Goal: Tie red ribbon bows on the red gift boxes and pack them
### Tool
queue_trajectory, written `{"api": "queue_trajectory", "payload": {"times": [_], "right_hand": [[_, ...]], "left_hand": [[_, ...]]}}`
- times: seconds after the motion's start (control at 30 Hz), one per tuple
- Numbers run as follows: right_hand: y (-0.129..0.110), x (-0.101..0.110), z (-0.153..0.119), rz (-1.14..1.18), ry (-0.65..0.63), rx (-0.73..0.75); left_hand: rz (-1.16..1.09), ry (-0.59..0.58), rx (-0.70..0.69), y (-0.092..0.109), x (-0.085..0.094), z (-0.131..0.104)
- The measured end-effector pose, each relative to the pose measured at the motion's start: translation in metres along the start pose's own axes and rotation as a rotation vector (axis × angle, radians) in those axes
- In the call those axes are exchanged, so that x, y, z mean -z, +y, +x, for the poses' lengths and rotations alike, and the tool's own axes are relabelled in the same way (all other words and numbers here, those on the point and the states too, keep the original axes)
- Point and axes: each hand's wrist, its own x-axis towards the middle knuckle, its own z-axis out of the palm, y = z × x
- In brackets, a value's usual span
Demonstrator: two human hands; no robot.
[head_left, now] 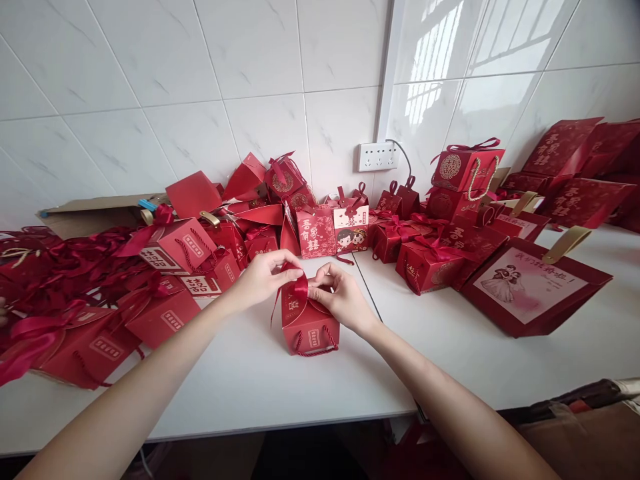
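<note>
A red gift box with a twisted rope handle stands upright on the white table, close in front of me. A shiny red ribbon lies across its top. My left hand pinches the ribbon at the far left side of the lid. From the right, my right hand grips the same ribbon between thumb and curled fingers. The two hands are only a small distance apart. Part of the ribbon and the lid is hidden behind the fingers.
Finished-looking red boxes with bows and a heap of red ribbons crowd the left side. More boxes line the tiled wall. A box with a couple's picture stands at right. A power socket sits on the wall.
</note>
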Motion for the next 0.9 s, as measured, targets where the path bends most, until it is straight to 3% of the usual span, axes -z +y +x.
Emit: {"api": "queue_trajectory", "payload": {"times": [0.13,0.27,0.4,0.57,0.9], "right_hand": [[-0.001,0.0,-0.001,-0.016,0.024,-0.01],[-0.001,0.0,-0.002,-0.016,0.047,-0.031],[0.0,0.0,-0.002,-0.035,0.054,0.015],[-0.002,0.0,-0.002,-0.109,0.089,0.082],[0.003,0.01,-0.003,-0.304,0.089,0.23]], "left_hand": [[0.032,0.006,0.016,0.008,-0.003,0.004],[0.116,-0.076,0.088,-0.003,-0.01,0.003],[0.067,-0.065,0.051,-0.009,-0.011,-0.008],[0.105,-0.046,-0.011,0.0,-0.01,-0.026],[0.013,0.317,0.074,0.002,-0.051,-0.042]]}}
